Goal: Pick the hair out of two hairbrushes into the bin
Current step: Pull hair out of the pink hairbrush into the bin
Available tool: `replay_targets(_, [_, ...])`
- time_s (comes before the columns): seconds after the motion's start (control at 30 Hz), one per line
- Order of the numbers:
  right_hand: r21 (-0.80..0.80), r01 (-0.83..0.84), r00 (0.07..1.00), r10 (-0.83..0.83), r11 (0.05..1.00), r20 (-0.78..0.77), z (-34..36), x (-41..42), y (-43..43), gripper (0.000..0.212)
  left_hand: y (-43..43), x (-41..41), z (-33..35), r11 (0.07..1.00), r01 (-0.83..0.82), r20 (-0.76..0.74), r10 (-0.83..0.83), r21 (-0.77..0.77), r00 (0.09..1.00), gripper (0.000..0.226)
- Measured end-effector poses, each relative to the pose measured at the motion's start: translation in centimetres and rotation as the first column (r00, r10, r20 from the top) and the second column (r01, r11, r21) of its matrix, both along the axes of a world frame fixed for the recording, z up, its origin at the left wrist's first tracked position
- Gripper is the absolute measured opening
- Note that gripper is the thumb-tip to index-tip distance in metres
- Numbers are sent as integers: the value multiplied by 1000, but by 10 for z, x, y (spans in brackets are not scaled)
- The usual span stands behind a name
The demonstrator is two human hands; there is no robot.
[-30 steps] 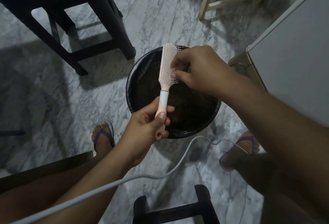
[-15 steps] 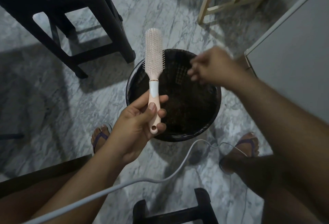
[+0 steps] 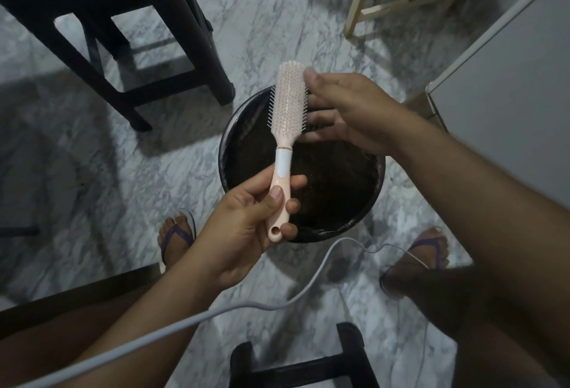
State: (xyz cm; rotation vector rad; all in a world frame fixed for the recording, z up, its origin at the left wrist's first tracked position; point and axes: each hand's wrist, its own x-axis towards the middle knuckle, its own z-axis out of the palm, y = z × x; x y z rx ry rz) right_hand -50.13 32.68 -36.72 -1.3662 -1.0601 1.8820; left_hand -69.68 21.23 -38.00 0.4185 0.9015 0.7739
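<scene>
Now our left grip (image 3: 246,218) stays clamped on the handle of the hairbrush (image 3: 288,109), bristles toward us above the bin (image 3: 339,193). Our right grip (image 3: 348,113), fingers apart and empty, has returned beside the head, probably for another pluck.

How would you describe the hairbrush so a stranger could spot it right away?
Find the round black bin on the marble floor. Above it the left hand grips the hairbrush by its handle. It is the only pale pink thing, with a white band.
</scene>
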Motion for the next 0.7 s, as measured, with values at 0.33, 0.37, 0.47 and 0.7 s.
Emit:
replay_targets(0.33, [299,6,903,-133,954,408,2,1,-3,28,-4,5,-6,999,-2,-71,-1,-38,997,38])
replay_targets(0.37, [356,-13,883,-157,934,442,1,1,-3,26,-4,5,-7,999,-11,-88,8,-40,996,37])
replay_targets(0.47, [494,28,858,-275,869,433,3,5,1,22,-3,2,-10,998,-34,-116,29,-43,993,36])
replay_targets(0.7, [239,105,937,-177,965,303,-2,10,3,18,-3,2,-7,1000,-10,-84,8,-22,996,37])
